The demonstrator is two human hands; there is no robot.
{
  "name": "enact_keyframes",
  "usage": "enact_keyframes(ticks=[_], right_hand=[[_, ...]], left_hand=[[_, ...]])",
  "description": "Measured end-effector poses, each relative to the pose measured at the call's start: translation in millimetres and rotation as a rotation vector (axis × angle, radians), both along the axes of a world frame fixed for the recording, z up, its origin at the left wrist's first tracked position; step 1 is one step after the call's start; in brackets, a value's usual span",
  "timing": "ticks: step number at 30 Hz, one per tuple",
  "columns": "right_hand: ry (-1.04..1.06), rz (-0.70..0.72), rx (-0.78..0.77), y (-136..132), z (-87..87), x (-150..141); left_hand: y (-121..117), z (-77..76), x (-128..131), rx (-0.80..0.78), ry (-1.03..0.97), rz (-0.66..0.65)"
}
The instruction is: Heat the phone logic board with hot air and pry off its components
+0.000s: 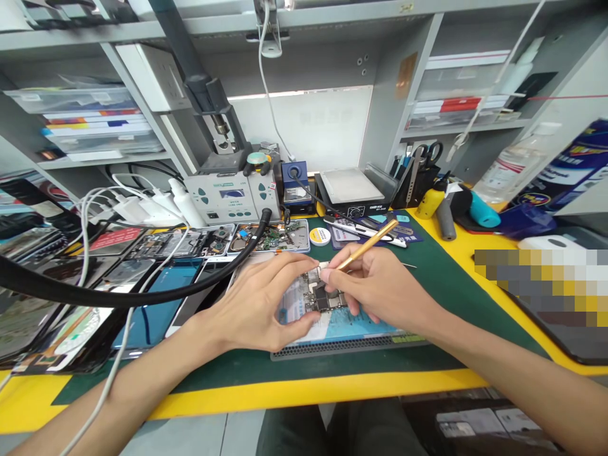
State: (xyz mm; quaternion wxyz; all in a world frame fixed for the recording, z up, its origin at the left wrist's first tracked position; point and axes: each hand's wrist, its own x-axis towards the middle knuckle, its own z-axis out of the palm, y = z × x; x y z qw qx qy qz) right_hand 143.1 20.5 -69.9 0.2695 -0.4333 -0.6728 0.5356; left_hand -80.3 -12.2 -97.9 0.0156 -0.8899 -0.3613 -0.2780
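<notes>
A small phone circuit board lies on a blue-and-white work pad with a perforated front edge. My left hand curves around its left side, fingertips at the top edge and thumb at the lower edge, steadying it. My right hand is closed round a slim gold pen-shaped tool. The tool slants down to the left, its lower end by the board's upper part. Its working tip is too hidden by my fingers to make out. A thin metal piece sticks out to the right behind my right hand.
A thick black hose and a white cable cross the left side. Behind the hands are a tray of small parts, a hot-air station and a hot plate. Phones lie left; bottles stand right.
</notes>
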Motion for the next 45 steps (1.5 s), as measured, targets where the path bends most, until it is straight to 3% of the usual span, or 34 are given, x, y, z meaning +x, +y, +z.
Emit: enact_keyframes(ticks=[45], right_hand=[[-0.077, 0.042, 0.023, -0.7, -1.7, 3.9]], left_hand=[[0.4, -0.6, 1.4, 0.020, -0.012, -0.006]])
